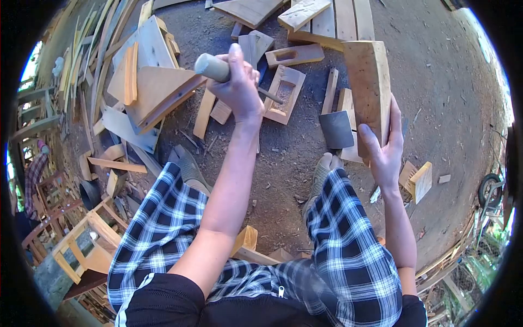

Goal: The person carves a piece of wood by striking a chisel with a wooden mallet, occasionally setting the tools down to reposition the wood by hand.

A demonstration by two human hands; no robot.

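Observation:
My left hand [238, 87] is closed around a tool with a thick, pale round handle [212, 68]. A thin metal rod [271, 96] sticks out past the hand, over a wooden block with a carved recess [284, 94] on the ground. My right hand [385, 150] grips a long wooden block [366, 82] by its lower part, raised roughly upright, thumb on the near face. Just left of that block is a dark, curved flat sheet [336, 129]. Another block with a slot [295, 55] lies farther off.
Angled boards [158, 92] are stacked at the left, near long thin strips [81, 49]. A slatted wooden platform [346, 22] stands at the top. Small wood pieces [419, 180] lie right of my right arm. Part of a person [35, 174] shows at the far left; a wheel [490, 191] is far right.

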